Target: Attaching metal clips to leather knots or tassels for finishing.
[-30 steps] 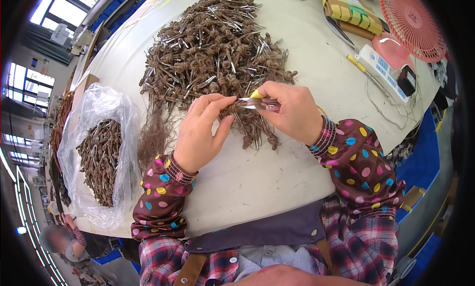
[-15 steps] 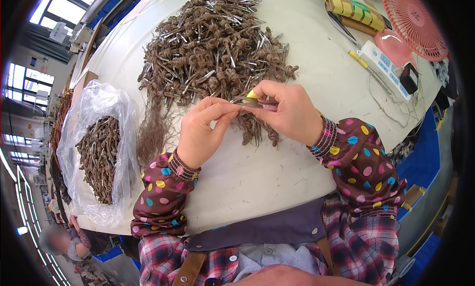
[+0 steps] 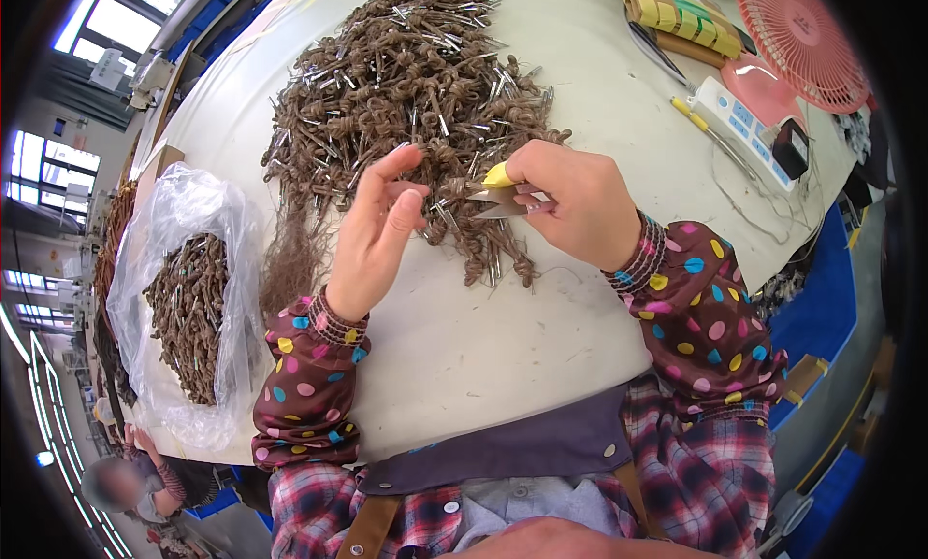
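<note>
My right hand (image 3: 588, 209) is wrapped round small thread snips (image 3: 501, 208). Their blades stand apart and point left; a yellow part shows by my thumb and finger. To the left of the blades is my left hand (image 3: 372, 235), raised and open, with thumb and forefinger spread and nothing visible between them. Both hands hover at the near edge of a large pile of knotted brown cords with metal tips (image 3: 406, 95). A few cords stick out of the pile below the snips.
A clear plastic bag (image 3: 246, 317) on the left holds a bundle of similar brown cords (image 3: 190, 332). Loose brown threads (image 3: 290, 269) lie beside the pile. At the right are a pink fan (image 3: 800, 37), a white power strip (image 3: 739, 124) and a yellow-taped package (image 3: 681, 20). Another person sits far left.
My left hand has drawn away from the snips and its pinch has opened. The snips' blades now show apart, still in my right hand.
</note>
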`<state>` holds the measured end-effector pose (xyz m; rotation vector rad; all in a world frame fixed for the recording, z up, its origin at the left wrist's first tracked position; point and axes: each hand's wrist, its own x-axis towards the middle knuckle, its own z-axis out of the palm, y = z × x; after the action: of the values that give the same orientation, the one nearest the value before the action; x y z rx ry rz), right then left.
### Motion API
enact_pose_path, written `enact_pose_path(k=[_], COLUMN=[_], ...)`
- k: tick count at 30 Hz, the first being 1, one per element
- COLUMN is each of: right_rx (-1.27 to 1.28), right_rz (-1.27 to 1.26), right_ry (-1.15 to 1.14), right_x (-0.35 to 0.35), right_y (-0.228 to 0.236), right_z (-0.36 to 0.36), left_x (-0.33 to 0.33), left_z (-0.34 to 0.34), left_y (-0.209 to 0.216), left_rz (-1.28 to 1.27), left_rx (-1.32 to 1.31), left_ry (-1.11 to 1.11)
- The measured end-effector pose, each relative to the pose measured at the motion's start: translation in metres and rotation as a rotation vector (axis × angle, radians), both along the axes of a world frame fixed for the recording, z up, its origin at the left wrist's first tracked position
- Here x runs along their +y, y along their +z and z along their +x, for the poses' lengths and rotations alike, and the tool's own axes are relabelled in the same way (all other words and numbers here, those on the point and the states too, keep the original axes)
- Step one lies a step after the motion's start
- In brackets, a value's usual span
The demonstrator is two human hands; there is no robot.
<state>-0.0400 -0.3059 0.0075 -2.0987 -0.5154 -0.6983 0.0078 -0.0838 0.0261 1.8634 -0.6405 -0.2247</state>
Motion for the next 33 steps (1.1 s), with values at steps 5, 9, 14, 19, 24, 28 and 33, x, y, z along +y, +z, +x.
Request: enact_pose_path(k=[5, 9, 14, 19, 24, 28, 33], right_rx=[-0.139, -0.212, -0.035, -0.018, 0.061, 0.223, 0.522], right_rz=[-0.142, -0.228, -0.156, -0.109, -0.069, 0.008, 0.193], right_ry=[-0.008, -0.033, -0.025, -0.040, 0.001, 0.095, 0.187], right_x=[0.005, 0.009, 0.014, 0.012, 0.007, 0.001, 0.000], right_y=[0.000, -0.002, -0.001, -0.001, -0.001, 0.004, 0.007], right_z=[-0.004, -0.007, -0.008, -0.004, 0.004, 0.007, 0.012], left_x=[-0.012, -0.010, -0.011, -0.011, -0.003, -0.001, 0.000], left_z=[-0.007, -0.009, -0.013, -0.010, -0.003, -0.003, -0.002], left_y=[-0.001, 0.003, -0.010, -0.013, -0.007, -0.003, -0.005], left_rz=[-0.397, -0.244, 0.183, 0.397, 0.373, 0.355, 0.231], left_rx=[0.763, 0.655, -0.210, -0.790, -0.735, -0.764, -0.664], left_ry=[-0.209, -0.164, -0.014, 0.055, -0.111, -0.202, -0.249])
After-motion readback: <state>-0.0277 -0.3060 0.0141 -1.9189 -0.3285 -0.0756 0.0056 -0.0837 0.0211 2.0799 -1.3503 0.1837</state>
